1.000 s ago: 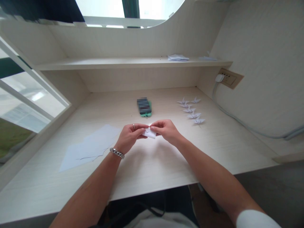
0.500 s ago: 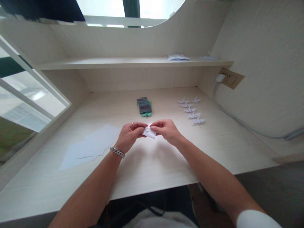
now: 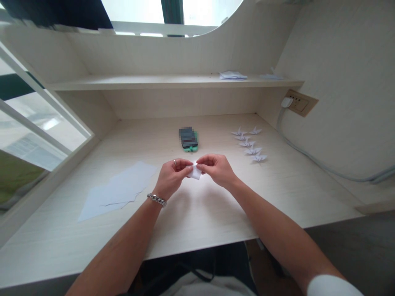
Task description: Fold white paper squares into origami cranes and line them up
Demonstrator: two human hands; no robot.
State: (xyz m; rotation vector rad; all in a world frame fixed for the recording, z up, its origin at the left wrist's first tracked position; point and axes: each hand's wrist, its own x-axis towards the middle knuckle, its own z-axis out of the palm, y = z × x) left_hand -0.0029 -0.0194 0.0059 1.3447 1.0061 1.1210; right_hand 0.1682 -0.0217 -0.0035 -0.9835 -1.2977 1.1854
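Note:
A small folded piece of white paper (image 3: 194, 172) is held up above the desk between my two hands. My left hand (image 3: 173, 174), with a ring on one finger and a chain bracelet at the wrist, pinches its left side between thumb and fingers. On the other side my right hand (image 3: 217, 169) pinches the upper right edge the same way. The fingertips of both hands nearly meet at the paper's top and hide part of it. Several white folded paper cranes (image 3: 253, 151) stand on the desk beyond my right hand.
White paper sheets (image 3: 119, 189) lie at the left of the desk (image 3: 296, 185). A dark, blurred-out object with a green edge (image 3: 189, 139) sits ahead of my hands. Folded papers (image 3: 233, 75) rest on the shelf (image 3: 154, 81). A grey cable (image 3: 321, 166) runs from the wall socket (image 3: 300, 102).
My left hand has shifted slightly right, bringing its fingertips closer to my right hand's. The folded paper now shows less of its width and its upper flap is covered.

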